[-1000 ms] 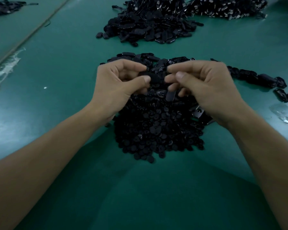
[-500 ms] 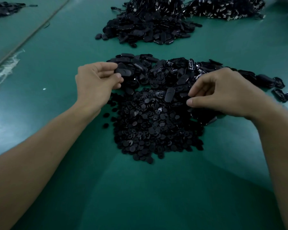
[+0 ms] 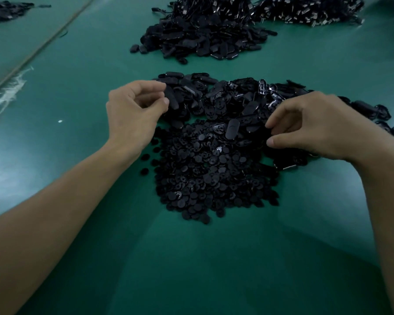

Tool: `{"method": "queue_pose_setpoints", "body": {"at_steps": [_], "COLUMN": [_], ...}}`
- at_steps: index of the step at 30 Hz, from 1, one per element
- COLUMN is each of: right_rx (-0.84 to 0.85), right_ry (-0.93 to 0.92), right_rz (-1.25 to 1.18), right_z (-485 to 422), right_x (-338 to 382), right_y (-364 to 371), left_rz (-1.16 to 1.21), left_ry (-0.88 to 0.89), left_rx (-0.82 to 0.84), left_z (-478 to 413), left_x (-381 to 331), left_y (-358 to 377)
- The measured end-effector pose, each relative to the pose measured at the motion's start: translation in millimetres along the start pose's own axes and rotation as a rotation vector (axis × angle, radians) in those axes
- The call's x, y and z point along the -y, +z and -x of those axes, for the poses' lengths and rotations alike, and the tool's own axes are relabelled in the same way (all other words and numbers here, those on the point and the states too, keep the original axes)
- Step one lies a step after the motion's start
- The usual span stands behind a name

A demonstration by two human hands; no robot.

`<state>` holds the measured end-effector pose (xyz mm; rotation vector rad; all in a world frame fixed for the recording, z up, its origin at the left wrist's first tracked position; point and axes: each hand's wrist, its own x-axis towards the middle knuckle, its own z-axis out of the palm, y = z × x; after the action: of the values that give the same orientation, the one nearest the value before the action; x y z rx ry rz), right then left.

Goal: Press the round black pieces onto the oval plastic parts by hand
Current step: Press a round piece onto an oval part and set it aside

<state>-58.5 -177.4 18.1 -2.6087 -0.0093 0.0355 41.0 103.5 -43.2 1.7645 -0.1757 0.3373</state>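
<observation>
Nearest, along the front edge of the worktop (image 3: 214,269): bare green surface, two bare forearms reaching in from the front corners.

Just beyond, at the middle: a heap of round black pieces (image 3: 209,176), a few strays off its left side, a lone oval (image 3: 232,132) lying on its far rim.

At the heap's far left, the left hand (image 3: 132,117): fingers curled, index and thumb tips pinching an oval part (image 3: 173,98) by its edge, tilted, right against the pile of oval parts (image 3: 225,96) behind the rounds.

At the heap's right, the right hand (image 3: 323,128): knuckles up, fingers curled down at the border of rounds and ovals, thumb and index a little apart. Cannot tell of anything held between them.

A second back: both hands together above the middle, squeezing one part between them. Half a second back and now: drawn well apart, each to its own side. Probably the end of one press, with the left carrying the joined part off to the pile and the right going for fresh stock. Round piece seated on the held part or not: too dark to tell.

Farther, toward the back edge: a larger heap of black parts (image 3: 203,39), another with glinting bits (image 3: 309,12) at the far right corner, a small dark pile (image 3: 2,12) at the far left corner. Plenty of loose stock, so likely mid-run at best.
</observation>
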Motion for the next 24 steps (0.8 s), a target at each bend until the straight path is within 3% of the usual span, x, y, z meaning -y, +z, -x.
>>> {"method": "queue_pose_setpoints", "body": {"at_steps": [5, 14, 20, 24], "right_rx": [-0.153, -0.518, -0.551, -0.563], "right_ry": [-0.018, -0.111, -0.257, -0.376], "right_rz": [0.066, -0.032, -0.303, -0.478], "right_z": [-2.1, -3.5, -3.6, -1.4], "right_x": [-5.8, -0.9, 24.9, 46.5], "right_y": [1.1, 5.0, 23.3, 40.6], "left_rz": [-0.039, 0.028, 0.143, 0.120], "left_ry": [0.032, 0.066, 0.064, -0.108], "left_rx": [0.025, 0.115, 0.439, 0.698], "left_z": [3.1, 12.1, 29.7, 40.8], "left_x": [-3.0, -21.1, -49.7, -62.6], "left_y": [1.0, 5.6, 12.0, 17.4]}}
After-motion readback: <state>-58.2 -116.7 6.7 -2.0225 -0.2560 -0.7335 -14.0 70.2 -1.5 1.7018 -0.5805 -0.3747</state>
